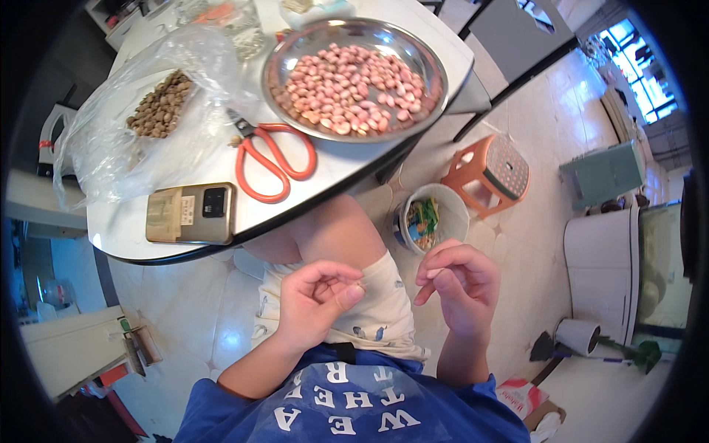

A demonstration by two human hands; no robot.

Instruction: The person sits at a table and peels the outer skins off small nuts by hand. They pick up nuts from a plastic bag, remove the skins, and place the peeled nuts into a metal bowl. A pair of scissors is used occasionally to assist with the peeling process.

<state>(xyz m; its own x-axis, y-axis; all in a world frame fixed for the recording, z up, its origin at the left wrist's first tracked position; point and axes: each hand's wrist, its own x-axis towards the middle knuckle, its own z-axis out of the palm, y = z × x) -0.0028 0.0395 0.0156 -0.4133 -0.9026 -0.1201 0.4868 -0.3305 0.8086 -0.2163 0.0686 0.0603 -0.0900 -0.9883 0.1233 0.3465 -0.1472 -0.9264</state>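
Above my lap, my left hand has its thumb and fingertips curled near each other, and whether a small bit is pinched there cannot be told. To its right, my right hand is raised with bent fingers; something small and pale may lie at its thumb tip. The hands are apart. On the white table a steel bowl holds many pink, nut-like kernels. Orange-handled scissors lie before it. A clear plastic bag at the left holds small brown nuts or seeds in their shells.
A phone lies near the rounded edge of the white table. On the floor stand a waste bucket with wrappers inside and an orange plastic stool. A grey chair is beyond the table, and a potted plant stands at the right.
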